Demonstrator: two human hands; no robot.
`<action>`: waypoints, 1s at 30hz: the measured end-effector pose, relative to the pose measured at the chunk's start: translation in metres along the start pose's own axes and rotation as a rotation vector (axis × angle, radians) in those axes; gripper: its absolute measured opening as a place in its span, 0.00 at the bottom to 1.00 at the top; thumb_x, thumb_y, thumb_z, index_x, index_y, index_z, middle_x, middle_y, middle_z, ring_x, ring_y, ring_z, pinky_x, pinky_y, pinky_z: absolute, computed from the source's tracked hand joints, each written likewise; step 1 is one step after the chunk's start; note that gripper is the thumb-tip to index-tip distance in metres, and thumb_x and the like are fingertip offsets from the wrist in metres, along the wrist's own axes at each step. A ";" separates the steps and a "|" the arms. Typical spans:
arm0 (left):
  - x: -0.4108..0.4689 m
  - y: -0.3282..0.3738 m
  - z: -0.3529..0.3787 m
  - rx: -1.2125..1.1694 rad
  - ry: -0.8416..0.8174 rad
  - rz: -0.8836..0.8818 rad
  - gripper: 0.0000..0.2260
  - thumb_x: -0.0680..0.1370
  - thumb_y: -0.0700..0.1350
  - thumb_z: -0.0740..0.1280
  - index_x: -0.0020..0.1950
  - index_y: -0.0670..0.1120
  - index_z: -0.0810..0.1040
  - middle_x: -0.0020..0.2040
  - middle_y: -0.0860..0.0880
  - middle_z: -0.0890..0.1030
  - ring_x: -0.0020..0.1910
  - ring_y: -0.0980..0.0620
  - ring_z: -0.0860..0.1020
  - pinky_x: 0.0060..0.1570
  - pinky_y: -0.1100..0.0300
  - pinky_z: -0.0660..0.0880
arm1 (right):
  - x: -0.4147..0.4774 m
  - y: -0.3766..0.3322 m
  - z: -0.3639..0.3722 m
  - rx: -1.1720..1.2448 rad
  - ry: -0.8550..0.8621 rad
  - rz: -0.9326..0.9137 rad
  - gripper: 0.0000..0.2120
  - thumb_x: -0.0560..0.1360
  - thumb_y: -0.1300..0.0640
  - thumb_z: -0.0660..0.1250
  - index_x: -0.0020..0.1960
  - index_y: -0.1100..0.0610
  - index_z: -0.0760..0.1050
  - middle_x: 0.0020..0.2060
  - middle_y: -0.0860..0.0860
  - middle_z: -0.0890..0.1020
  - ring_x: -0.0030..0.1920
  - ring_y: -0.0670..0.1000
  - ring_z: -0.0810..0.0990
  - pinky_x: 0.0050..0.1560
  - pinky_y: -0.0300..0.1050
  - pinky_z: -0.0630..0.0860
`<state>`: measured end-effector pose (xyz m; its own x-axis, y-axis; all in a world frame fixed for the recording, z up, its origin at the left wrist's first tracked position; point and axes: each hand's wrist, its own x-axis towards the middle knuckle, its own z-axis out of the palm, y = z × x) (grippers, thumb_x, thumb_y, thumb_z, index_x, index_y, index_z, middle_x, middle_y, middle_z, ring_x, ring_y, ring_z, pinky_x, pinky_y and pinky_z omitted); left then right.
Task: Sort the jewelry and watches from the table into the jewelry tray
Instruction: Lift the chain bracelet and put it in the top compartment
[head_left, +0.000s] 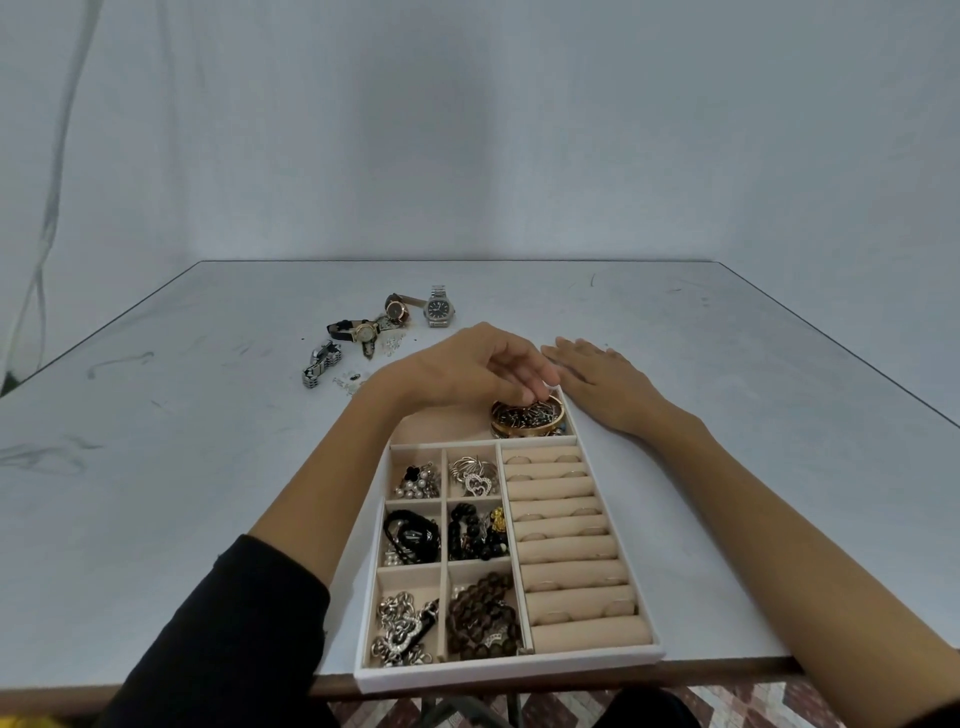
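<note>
**A:** How many watches do we count on the grey table (727, 364)?

**B:** 4, all past the tray's far-left corner: a silver steel-band watch (439, 307) w/ dark dial, a brown-strap watch (397, 309), a black-strap gold-case watch (358, 331), and a steel link-bracelet watch (322, 365) nearest us. Small silver bits (394, 344) lie beside them.

**A:** And the tray?

**B:** 1 white rectangular jewelry tray (498, 670) w/ beige lining, at the near edge between our arms. We count 6 small square compartments on its left, all filled, plus 1 ring-roll section (566, 540) on the right.

**A:** Hands?

**B:** Our left hand (467, 369) hangs over the far compartment, hiding part of it. Its fingers curl down, tips among dark pieces inside 1 gold bangle (524, 428). We can't tell if they pinch anything. Our right hand (597, 379) lies flat on the table, fingers straight, just beside the tray's far-right corner.
</note>
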<state>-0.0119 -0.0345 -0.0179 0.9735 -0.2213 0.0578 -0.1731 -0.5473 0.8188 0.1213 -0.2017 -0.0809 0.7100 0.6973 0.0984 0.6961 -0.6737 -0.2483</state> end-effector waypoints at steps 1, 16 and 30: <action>-0.001 0.000 -0.002 -0.016 -0.005 0.001 0.12 0.76 0.32 0.67 0.57 0.41 0.80 0.51 0.43 0.84 0.49 0.56 0.81 0.51 0.68 0.76 | 0.000 0.001 0.001 0.002 -0.001 -0.002 0.23 0.83 0.46 0.46 0.77 0.48 0.57 0.77 0.49 0.56 0.77 0.50 0.53 0.76 0.52 0.48; -0.062 -0.057 -0.090 -0.191 0.836 -0.275 0.07 0.76 0.36 0.66 0.53 0.42 0.80 0.48 0.43 0.82 0.47 0.49 0.79 0.46 0.62 0.81 | -0.004 -0.002 -0.002 0.023 0.018 -0.011 0.23 0.83 0.47 0.47 0.77 0.50 0.57 0.77 0.49 0.56 0.77 0.49 0.52 0.75 0.51 0.47; -0.082 -0.105 -0.099 -0.045 0.872 -0.527 0.04 0.77 0.39 0.67 0.49 0.44 0.81 0.38 0.49 0.78 0.34 0.56 0.72 0.34 0.68 0.70 | 0.010 -0.018 -0.024 0.147 -0.022 0.085 0.20 0.79 0.53 0.60 0.70 0.53 0.69 0.71 0.51 0.69 0.70 0.54 0.67 0.68 0.50 0.63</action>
<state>-0.0588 0.1209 -0.0527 0.6973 0.7138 0.0650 0.2970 -0.3703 0.8802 0.1184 -0.1882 -0.0527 0.7621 0.6456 0.0498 0.6091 -0.6886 -0.3934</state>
